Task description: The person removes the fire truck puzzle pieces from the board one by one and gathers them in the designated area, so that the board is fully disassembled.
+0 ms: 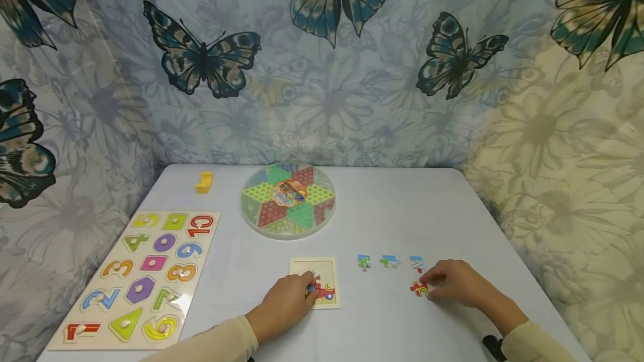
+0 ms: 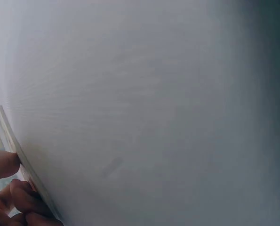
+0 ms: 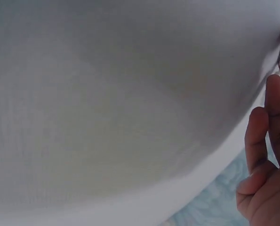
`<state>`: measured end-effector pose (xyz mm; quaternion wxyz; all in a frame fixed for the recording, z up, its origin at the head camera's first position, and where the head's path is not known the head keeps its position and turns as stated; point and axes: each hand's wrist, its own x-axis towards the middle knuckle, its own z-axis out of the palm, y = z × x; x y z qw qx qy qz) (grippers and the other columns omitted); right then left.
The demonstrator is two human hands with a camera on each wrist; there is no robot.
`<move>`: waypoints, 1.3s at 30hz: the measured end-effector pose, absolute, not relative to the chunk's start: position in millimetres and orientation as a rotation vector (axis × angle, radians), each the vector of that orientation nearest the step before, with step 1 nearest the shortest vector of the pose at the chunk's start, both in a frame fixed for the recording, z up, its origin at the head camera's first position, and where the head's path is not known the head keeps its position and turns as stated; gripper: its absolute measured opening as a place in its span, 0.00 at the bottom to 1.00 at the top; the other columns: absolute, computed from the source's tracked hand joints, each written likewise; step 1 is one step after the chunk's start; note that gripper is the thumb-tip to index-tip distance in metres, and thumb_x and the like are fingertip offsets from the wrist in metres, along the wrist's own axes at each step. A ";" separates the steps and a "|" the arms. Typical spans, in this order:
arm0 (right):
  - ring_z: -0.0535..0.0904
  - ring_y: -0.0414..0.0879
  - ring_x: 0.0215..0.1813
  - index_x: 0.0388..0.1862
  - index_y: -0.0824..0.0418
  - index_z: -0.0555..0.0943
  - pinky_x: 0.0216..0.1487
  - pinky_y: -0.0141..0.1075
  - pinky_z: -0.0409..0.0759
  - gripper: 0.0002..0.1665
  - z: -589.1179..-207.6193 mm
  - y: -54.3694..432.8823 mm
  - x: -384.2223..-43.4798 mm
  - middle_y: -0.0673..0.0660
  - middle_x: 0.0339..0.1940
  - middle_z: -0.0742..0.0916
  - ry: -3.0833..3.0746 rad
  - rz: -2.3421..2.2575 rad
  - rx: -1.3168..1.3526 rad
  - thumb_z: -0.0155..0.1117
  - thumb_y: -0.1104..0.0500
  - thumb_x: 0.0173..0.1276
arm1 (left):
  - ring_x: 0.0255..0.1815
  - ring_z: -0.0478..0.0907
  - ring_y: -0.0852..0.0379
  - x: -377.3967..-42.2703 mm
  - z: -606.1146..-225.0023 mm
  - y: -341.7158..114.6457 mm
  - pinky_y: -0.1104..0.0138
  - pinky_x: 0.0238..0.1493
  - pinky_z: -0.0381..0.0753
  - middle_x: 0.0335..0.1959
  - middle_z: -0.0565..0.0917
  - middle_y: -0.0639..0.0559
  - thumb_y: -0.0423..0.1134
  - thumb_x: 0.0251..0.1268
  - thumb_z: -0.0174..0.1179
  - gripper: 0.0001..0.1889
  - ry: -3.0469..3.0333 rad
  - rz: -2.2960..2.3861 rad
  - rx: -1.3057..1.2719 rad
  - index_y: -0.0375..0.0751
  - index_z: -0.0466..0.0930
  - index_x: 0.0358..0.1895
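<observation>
In the head view, my left hand (image 1: 285, 301) is over a small wooden puzzle tray (image 1: 333, 268), its thumb and fingers pinching a puzzle piece that they mostly hide. A red vehicle picture (image 1: 328, 293) shows in the tray beside the fingertips. To the right, my right hand (image 1: 460, 285) pinches the edge of a red and yellow puzzle piece (image 1: 419, 289) on the table. Above it lie three loose pieces: a blue and green one (image 1: 363, 262), another like it (image 1: 389, 261), and a blue one (image 1: 416, 262). The left wrist view shows the tray's edge by curled fingers.
A large number and shape board (image 1: 146, 278) covers the table's left side. Behind the tray lies a round star-patterned game board (image 1: 288, 201). A yellow block (image 1: 204, 182) stands at the back left, and a butterfly-print cloth (image 1: 332, 105) hangs behind the white table.
</observation>
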<state>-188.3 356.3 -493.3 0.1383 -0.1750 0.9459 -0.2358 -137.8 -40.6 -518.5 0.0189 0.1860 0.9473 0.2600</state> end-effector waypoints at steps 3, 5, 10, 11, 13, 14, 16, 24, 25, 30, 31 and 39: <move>0.74 0.38 0.34 0.39 0.48 0.89 0.34 0.34 0.73 0.15 -495.9 357.6 -188.0 0.42 0.30 0.81 2.751 -0.659 -0.502 0.80 0.53 0.49 | 0.27 0.76 0.59 -137.2 -520.4 -41.6 0.60 0.31 0.76 0.26 0.80 0.57 0.42 0.62 0.67 0.11 2.925 0.839 0.552 0.43 0.80 0.43; 0.72 0.38 0.31 0.39 0.48 0.89 0.32 0.34 0.71 0.16 -497.1 357.2 -188.1 0.42 0.27 0.79 2.759 -0.658 -0.509 0.81 0.53 0.48 | 0.25 0.74 0.61 -136.9 -521.0 -42.4 0.62 0.29 0.74 0.24 0.78 0.59 0.43 0.62 0.67 0.10 2.922 0.857 0.541 0.44 0.79 0.42; 0.70 0.37 0.29 0.41 0.52 0.89 0.29 0.33 0.70 0.19 -493.4 355.9 -190.7 0.44 0.26 0.78 2.751 -0.723 -0.537 0.81 0.54 0.47 | 0.20 0.68 0.63 -137.3 -521.3 -44.1 0.66 0.23 0.68 0.18 0.71 0.62 0.44 0.61 0.68 0.11 2.939 0.890 0.542 0.47 0.74 0.31; 0.70 0.37 0.29 0.41 0.52 0.88 0.29 0.32 0.70 0.19 -491.1 354.9 -191.6 0.45 0.26 0.78 2.756 -0.752 -0.521 0.81 0.54 0.47 | 0.19 0.67 0.63 -138.1 -521.0 -44.3 0.67 0.22 0.67 0.17 0.70 0.63 0.44 0.60 0.69 0.13 2.941 0.901 0.538 0.48 0.72 0.29; 0.71 0.38 0.29 0.41 0.55 0.87 0.28 0.32 0.71 0.19 -485.7 350.9 -194.1 0.46 0.26 0.78 2.775 -0.830 -0.530 0.81 0.53 0.49 | 0.19 0.65 0.63 -140.7 -520.6 -44.9 0.67 0.21 0.66 0.16 0.68 0.63 0.45 0.60 0.69 0.15 2.950 0.915 0.533 0.49 0.70 0.26; 0.71 0.38 0.28 0.41 0.56 0.87 0.27 0.33 0.71 0.18 -483.1 346.9 -195.7 0.46 0.25 0.78 2.785 -0.867 -0.536 0.80 0.53 0.51 | 0.19 0.65 0.63 -141.9 -520.3 -45.2 0.68 0.22 0.65 0.16 0.68 0.64 0.45 0.59 0.69 0.15 2.952 0.914 0.527 0.50 0.70 0.26; 0.71 0.38 0.28 0.39 0.56 0.87 0.26 0.33 0.71 0.16 -479.4 334.1 -199.2 0.45 0.25 0.79 2.802 -0.910 -0.584 0.78 0.52 0.54 | 0.20 0.65 0.63 -143.5 -519.6 -46.2 0.67 0.22 0.65 0.16 0.68 0.64 0.46 0.59 0.70 0.16 2.951 0.918 0.528 0.50 0.70 0.25; 0.71 0.34 0.25 0.34 0.55 0.88 0.27 0.31 0.73 0.07 -483.2 232.7 -209.1 0.38 0.22 0.77 2.739 -0.717 -0.948 0.76 0.56 0.57 | 0.20 0.64 0.63 -138.2 -521.1 -47.5 0.68 0.22 0.64 0.18 0.68 0.61 0.47 0.55 0.72 0.17 2.984 0.877 0.489 0.47 0.71 0.25; 0.71 0.34 0.25 0.34 0.55 0.89 0.27 0.31 0.73 0.08 -484.8 218.5 -210.1 0.38 0.22 0.77 2.735 -0.683 -0.974 0.77 0.55 0.56 | 0.20 0.64 0.64 -137.7 -521.1 -47.2 0.68 0.22 0.65 0.18 0.68 0.62 0.48 0.56 0.72 0.17 2.992 0.856 0.477 0.48 0.71 0.25; 0.70 0.35 0.25 0.33 0.55 0.89 0.30 0.32 0.71 0.08 -493.3 164.9 -214.9 0.38 0.20 0.77 2.746 -0.566 -1.018 0.76 0.53 0.56 | 0.18 0.68 0.64 -137.5 -521.0 -48.1 0.67 0.20 0.67 0.18 0.72 0.63 0.50 0.57 0.70 0.16 3.003 0.823 0.448 0.49 0.72 0.26; 0.70 0.36 0.26 0.32 0.55 0.89 0.31 0.32 0.71 0.07 -494.6 158.0 -215.4 0.38 0.20 0.77 2.748 -0.556 -1.013 0.75 0.54 0.56 | 0.18 0.68 0.64 -137.7 -521.2 -48.6 0.66 0.20 0.67 0.18 0.73 0.63 0.50 0.57 0.70 0.16 3.005 0.827 0.449 0.49 0.72 0.26; 0.71 0.33 0.24 0.28 0.51 0.90 0.31 0.31 0.72 0.03 -501.2 132.3 -217.3 0.37 0.20 0.82 2.749 -0.473 -1.025 0.75 0.53 0.57 | 0.17 0.66 0.63 -137.5 -522.1 -53.0 0.66 0.18 0.64 0.16 0.71 0.65 0.53 0.57 0.70 0.15 3.042 0.761 0.451 0.52 0.75 0.25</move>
